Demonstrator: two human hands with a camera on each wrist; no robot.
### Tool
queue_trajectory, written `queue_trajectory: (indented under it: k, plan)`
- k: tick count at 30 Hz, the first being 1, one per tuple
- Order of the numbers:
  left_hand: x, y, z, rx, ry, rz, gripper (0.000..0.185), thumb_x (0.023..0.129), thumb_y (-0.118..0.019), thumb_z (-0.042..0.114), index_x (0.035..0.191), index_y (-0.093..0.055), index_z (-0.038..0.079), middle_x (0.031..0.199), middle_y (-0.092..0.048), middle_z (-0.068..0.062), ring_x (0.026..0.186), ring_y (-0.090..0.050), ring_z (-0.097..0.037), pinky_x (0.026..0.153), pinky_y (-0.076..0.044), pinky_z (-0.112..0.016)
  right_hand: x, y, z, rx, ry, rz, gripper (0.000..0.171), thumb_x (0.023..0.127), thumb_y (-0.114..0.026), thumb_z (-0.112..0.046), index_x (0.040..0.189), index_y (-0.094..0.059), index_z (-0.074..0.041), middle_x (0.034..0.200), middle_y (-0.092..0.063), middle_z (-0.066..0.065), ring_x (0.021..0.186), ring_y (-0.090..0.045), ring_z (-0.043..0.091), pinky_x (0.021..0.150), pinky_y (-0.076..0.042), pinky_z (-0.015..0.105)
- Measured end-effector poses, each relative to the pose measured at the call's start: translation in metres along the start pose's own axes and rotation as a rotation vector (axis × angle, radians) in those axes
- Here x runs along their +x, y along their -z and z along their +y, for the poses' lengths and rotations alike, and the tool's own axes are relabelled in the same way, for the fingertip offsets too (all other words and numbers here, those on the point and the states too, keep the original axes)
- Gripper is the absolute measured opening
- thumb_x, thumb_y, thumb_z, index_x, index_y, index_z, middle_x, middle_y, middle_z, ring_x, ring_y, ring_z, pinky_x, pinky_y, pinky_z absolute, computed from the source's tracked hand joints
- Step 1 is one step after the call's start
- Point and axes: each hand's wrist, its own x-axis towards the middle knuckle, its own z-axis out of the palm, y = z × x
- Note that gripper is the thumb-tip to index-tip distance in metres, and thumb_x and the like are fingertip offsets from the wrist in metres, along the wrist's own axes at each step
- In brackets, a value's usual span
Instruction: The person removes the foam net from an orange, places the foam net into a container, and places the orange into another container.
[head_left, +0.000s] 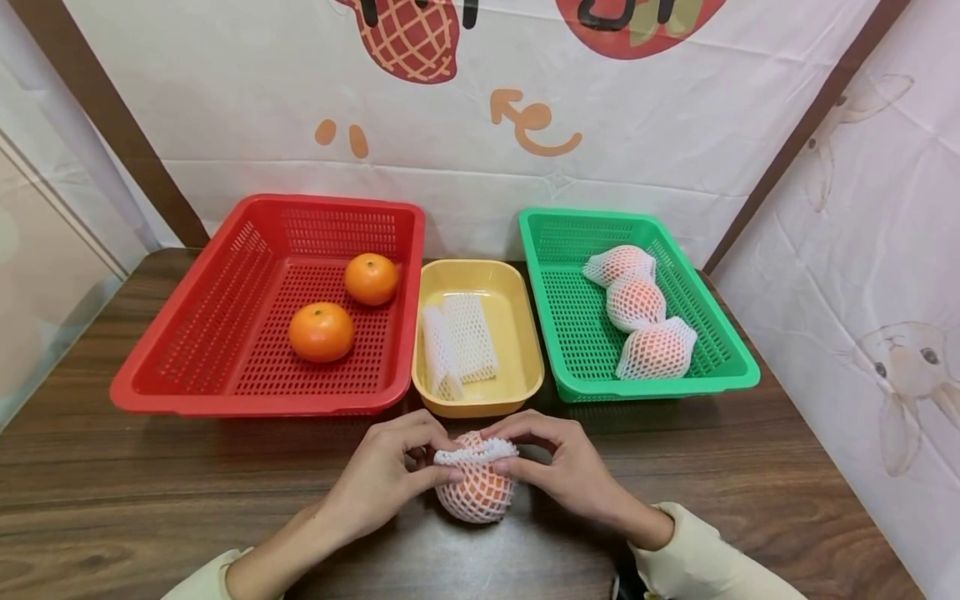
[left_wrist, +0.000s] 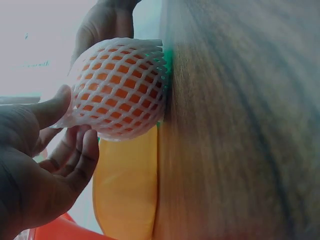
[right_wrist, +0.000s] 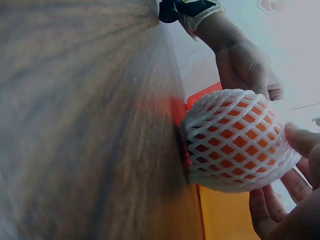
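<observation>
An orange in a white foam net (head_left: pixel 476 486) rests on the wooden table (head_left: pixel 150 492) near the front edge; the wrist views show it too (left_wrist: pixel 117 90) (right_wrist: pixel 235 140). My left hand (head_left: pixel 390 475) pinches the net's open rim from the left, and my right hand (head_left: pixel 558 462) pinches it from the right. Two bare oranges (head_left: pixel 321 332) (head_left: pixel 371 278) lie in the red basket (head_left: pixel 187 350). Three netted oranges (head_left: pixel 637 302) lie in the green basket (head_left: pixel 570 333).
A yellow tray (head_left: pixel 517 333) between the baskets holds two flat foam nets (head_left: pixel 459 346). A printed white cloth (head_left: pixel 480 142) hangs behind the table and along the right side. Bare wood lies left and right of my hands.
</observation>
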Motion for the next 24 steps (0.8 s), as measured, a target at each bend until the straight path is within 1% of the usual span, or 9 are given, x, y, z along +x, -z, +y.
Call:
queue_trajectory:
  k: [3,5,7,9,11,14,17,21,24]
  plan:
    - [0.000,0.000,0.001,0.004,-0.005,0.008,0.013,0.076,-0.081,0.020,0.079,-0.069,0.022,0.083,-0.059,0.013,0.076,-0.056,-0.008,0.059,-0.052,-0.025,0.000,0.001,0.002,-0.047,0.001,-0.024,0.034,0.083,-0.073,-0.003,0.114,-0.065,-0.013,0.117,-0.064,0.003,0.109,-0.059,0.022,0.090,-0.048,0.045]
    - [0.000,0.000,0.001,0.006,-0.007,0.007,0.013,0.076,-0.081,0.018,0.079,-0.069,0.022,0.083,-0.059,0.013,0.078,-0.056,-0.007,0.059,-0.052,-0.025,0.000,0.002,0.002,-0.072,0.004,-0.033,0.038,0.082,-0.075,-0.005,0.117,-0.063,-0.013,0.117,-0.062,0.003,0.108,-0.058,0.021,0.089,-0.049,0.044]
    - [0.000,0.000,0.001,0.006,-0.009,0.009,0.014,0.075,-0.081,0.017,0.079,-0.069,0.022,0.083,-0.060,0.014,0.078,-0.057,-0.007,0.059,-0.052,-0.025,0.001,0.001,0.001,-0.082,0.007,-0.036,0.040,0.080,-0.077,-0.004,0.117,-0.063,-0.011,0.116,-0.062,0.003,0.107,-0.057,0.021,0.087,-0.050,0.042]
    - [0.000,0.000,0.001,0.002,-0.014,0.016,0.015,0.074,-0.082,0.016,0.080,-0.069,0.023,0.083,-0.060,0.014,0.078,-0.057,-0.007,0.058,-0.051,-0.025,0.002,0.001,-0.001,-0.085,0.021,-0.041,0.040,0.078,-0.077,-0.001,0.115,-0.064,-0.009,0.114,-0.062,0.005,0.105,-0.057,0.021,0.084,-0.051,0.040]
    - [0.000,-0.001,0.001,-0.005,-0.027,0.024,0.016,0.074,-0.082,0.015,0.080,-0.069,0.024,0.083,-0.060,0.015,0.077,-0.057,-0.007,0.057,-0.051,-0.025,0.003,0.000,-0.006,-0.089,0.043,-0.046,0.037,0.076,-0.077,0.003,0.110,-0.065,-0.007,0.112,-0.062,0.008,0.104,-0.058,0.021,0.083,-0.051,0.038]
    - [-0.001,-0.001,0.001,-0.011,-0.042,0.019,0.016,0.075,-0.082,0.017,0.083,-0.070,0.024,0.083,-0.059,0.015,0.076,-0.056,-0.008,0.057,-0.050,-0.025,0.005,-0.001,-0.015,-0.090,0.065,-0.041,0.032,0.075,-0.077,0.006,0.103,-0.067,-0.005,0.108,-0.064,0.012,0.102,-0.060,0.021,0.083,-0.052,0.036]
    - [0.000,0.000,0.000,-0.008,-0.035,-0.006,0.019,0.075,-0.082,0.022,0.090,-0.070,0.024,0.085,-0.057,0.013,0.072,-0.054,-0.009,0.055,-0.049,-0.026,0.006,-0.001,-0.023,-0.081,0.072,-0.024,0.028,0.074,-0.076,0.008,0.098,-0.068,-0.004,0.104,-0.065,0.013,0.100,-0.061,0.021,0.083,-0.053,0.038]
    - [0.001,0.001,-0.001,0.018,-0.006,-0.059,0.033,0.073,-0.083,0.029,0.102,-0.068,0.025,0.093,-0.054,0.012,0.073,-0.053,-0.009,0.058,-0.048,-0.027,0.006,-0.002,-0.024,-0.072,0.073,-0.007,0.027,0.075,-0.075,0.010,0.096,-0.068,-0.004,0.102,-0.066,0.013,0.098,-0.062,0.021,0.080,-0.053,0.041]
    - [0.000,0.001,-0.001,0.022,0.003,-0.086,0.036,0.072,-0.083,0.030,0.104,-0.067,0.025,0.097,-0.054,0.012,0.076,-0.053,-0.007,0.060,-0.048,-0.027,0.005,-0.002,-0.021,-0.060,0.071,-0.003,0.027,0.075,-0.075,0.010,0.096,-0.069,-0.005,0.101,-0.066,0.013,0.097,-0.062,0.022,0.079,-0.054,0.042]
